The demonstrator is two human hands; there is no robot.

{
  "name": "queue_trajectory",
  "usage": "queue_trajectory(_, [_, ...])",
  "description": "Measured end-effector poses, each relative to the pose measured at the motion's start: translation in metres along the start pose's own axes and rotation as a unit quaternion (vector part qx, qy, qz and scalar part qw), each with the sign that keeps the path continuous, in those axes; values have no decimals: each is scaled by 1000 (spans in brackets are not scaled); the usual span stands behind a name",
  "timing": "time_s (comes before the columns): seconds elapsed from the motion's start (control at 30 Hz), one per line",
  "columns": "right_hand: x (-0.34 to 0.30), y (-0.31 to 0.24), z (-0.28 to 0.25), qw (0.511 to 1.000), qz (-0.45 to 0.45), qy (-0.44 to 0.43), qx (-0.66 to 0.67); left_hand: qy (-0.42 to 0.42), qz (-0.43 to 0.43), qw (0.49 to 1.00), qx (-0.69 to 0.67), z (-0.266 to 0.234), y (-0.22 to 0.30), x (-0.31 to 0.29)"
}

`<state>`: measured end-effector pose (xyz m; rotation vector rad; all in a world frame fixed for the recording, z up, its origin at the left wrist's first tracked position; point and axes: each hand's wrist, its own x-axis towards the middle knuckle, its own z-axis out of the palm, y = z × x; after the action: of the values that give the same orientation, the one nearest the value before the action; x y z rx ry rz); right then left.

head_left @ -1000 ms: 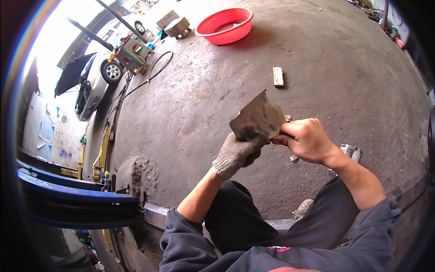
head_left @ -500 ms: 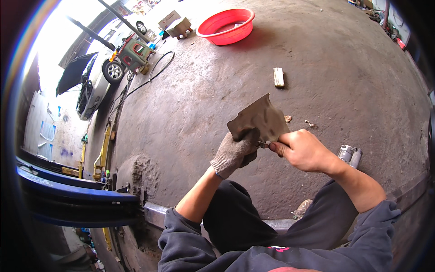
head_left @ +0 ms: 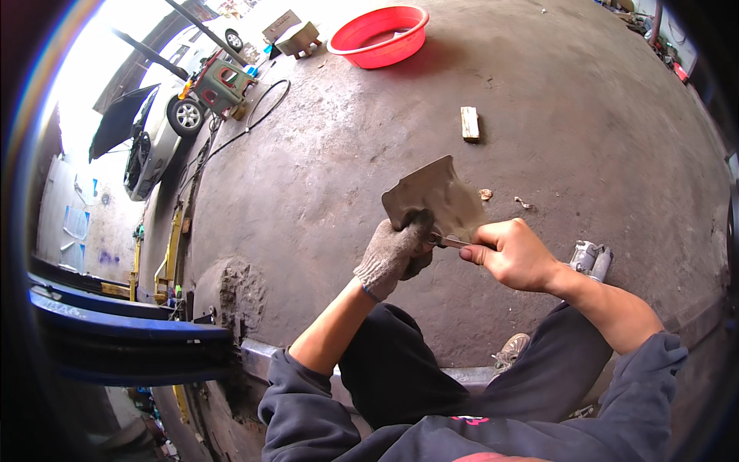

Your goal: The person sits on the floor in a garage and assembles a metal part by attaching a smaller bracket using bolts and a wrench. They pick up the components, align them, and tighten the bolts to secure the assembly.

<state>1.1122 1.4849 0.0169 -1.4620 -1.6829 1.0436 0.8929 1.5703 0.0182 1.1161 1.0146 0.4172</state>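
In front of my knees, my left hand (head_left: 394,248), in a grey knit glove with dark fingers, grips the near edge of a bent grey-brown sheet-metal plate (head_left: 433,192). The plate is tilted, and its surface is dented. My bare right hand (head_left: 512,252) is closed around a slim metal wrench (head_left: 453,242), with the thumb along its shaft. The wrench's far end meets the plate's near edge beside my left fingers. What it bears on there is hidden by the glove.
A wood block (head_left: 469,124) lies beyond the plate, and a grey metal tool (head_left: 591,260) by my right knee. Farther off are a red basin (head_left: 379,55), a green stool (head_left: 222,86) and a car with its hood raised (head_left: 160,146). A blue lift arm (head_left: 131,327) reaches in at left.
My right hand has shifted slightly, and more of the wrench's shaft now shows between my hands. The plate has tilted a little; the whole view has moved slightly.
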Motion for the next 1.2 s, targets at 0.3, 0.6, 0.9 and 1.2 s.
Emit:
queue_trajectory(0.3, [3,8,17,930,186,-42,313,54,37,997,-33,2,-14,12])
queue_trajectory(0.6, [48,9,-53,993,-23,-108,-41,-28,64,995,-73,18,-4,23])
queue_trajectory(0.9, [18,72,-87,905,115,-36,409,166,429,741,489,9,-6,25])
queue_trajectory(1.2, [5,26,-51,924,75,-12,376,98,347,811,460,17,-7,14])
